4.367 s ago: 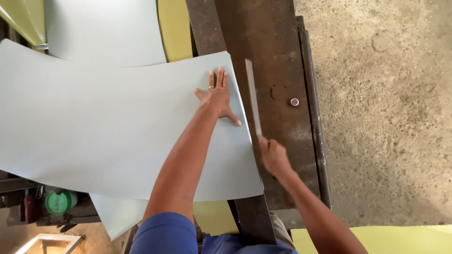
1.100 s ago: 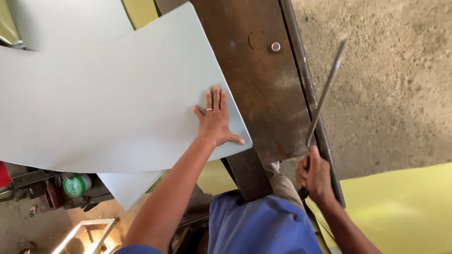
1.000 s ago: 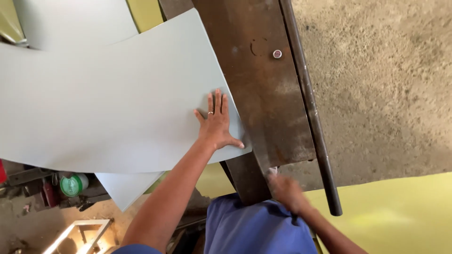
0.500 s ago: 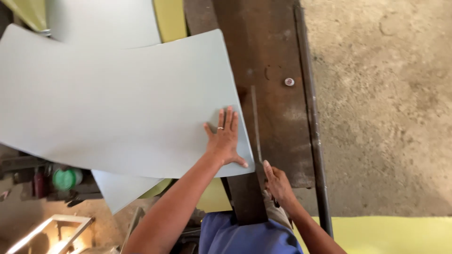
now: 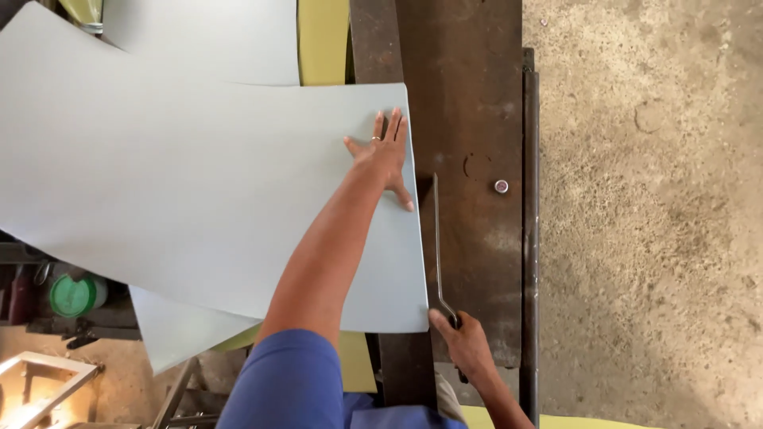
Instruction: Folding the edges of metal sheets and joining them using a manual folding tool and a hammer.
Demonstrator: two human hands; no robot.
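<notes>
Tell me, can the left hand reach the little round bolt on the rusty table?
Probably yes. The left hand lies flat on the grey sheet, and only bare rusty table and a thin lever separate it from the bolt.

Green tub (image 5: 73, 295), wooden frame (image 5: 40, 385), concrete floor (image 5: 652, 238)

Rough concrete floor (image 5: 644, 238), rusty workbench (image 5: 469, 95)

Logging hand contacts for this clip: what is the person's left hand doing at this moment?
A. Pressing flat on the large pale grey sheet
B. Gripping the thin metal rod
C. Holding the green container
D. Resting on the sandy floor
A: the left hand lies palm down with fingers spread on the pale grey sheet near its edge, while the right hand holds the end of the thin metal rod.
</notes>
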